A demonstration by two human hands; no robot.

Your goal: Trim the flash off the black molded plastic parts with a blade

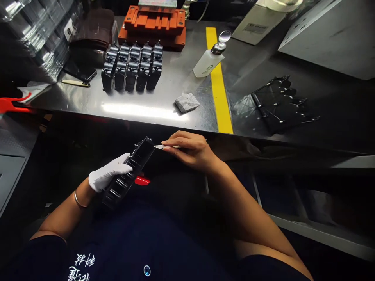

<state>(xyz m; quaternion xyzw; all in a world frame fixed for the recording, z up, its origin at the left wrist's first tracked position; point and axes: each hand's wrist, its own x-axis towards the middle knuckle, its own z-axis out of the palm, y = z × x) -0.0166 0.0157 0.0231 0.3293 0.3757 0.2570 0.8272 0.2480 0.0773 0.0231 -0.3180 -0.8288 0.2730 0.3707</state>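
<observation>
Currently, gloved left hand (pixel 109 173) grips a black part (pixel 137 162); right hand (pixel 190 150) pinches what seems a thin blade (pixel 158 146)

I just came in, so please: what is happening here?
A person's gloved left hand holds a black molded part. The bare right hand pinches a thin blade, its tip at the part's far end; whether it touches is unclear. On the metal bench, five black parts stand side by side, with a white dispenser bottle to their right.
</observation>
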